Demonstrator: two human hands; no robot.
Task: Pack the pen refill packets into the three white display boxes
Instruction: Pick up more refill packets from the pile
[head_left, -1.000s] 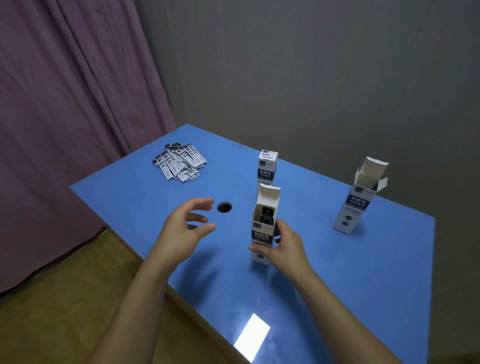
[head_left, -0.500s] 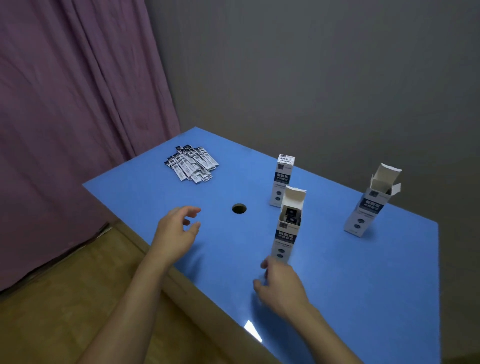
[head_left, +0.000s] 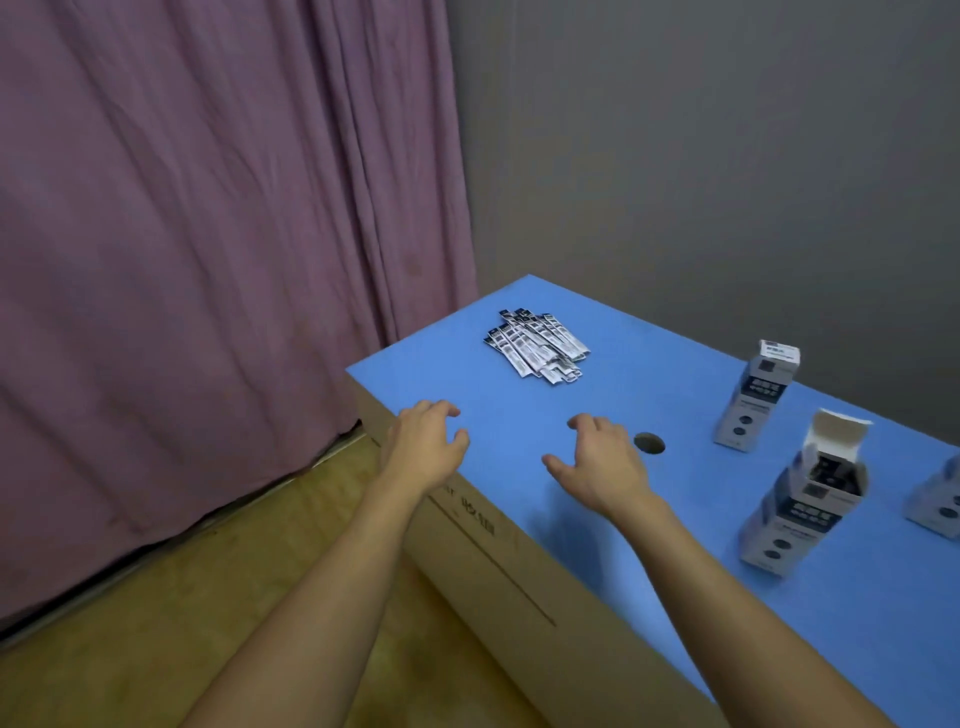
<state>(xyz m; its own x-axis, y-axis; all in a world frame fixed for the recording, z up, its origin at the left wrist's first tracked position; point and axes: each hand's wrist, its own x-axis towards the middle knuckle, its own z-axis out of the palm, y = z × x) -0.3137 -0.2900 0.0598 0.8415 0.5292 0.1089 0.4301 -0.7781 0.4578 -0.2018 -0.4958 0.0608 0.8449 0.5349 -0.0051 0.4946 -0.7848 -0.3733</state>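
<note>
Both hands empty. Left hand (head_left: 423, 444) hovers over the near-left corner of the blue table (head_left: 675, 519), fingers loosely curled, gripping nothing. Right hand (head_left: 597, 462) is just beside the round hole (head_left: 649, 443) in the tabletop, fingers spread and relaxed, also holding nothing.

Pen refill packets (head_left: 537, 345) sit in one loose overlapping pile toward the far-left corner, beyond both hands. Three white display boxes stand upright to the right:
- near box (head_left: 802, 512): top flap up, dark contents visible at the mouth
- far box (head_left: 756, 400): top looks closed
- third box (head_left: 937, 501): cut off at the right edge, can't tell its flap state

Risks, as I read it:
- Pile is fanned and slick-looking. A two-hand scoop likely leaves stragglers or pushes packets toward the far-left table edge, which is near.
- Boxes are tall with a narrow footprint. A sleeveless forearm sweeping back from the pile could clip the near box and tip it; its mouth is open, so contents would spill.
- Narrow mouth: a misaligned bundle will jam at the flap or topple the box unless the other hand steadies it.
- Hole lies on the path between pile and boxes; a dropped packet could slip through.
- Far box needs opening first.
</note>
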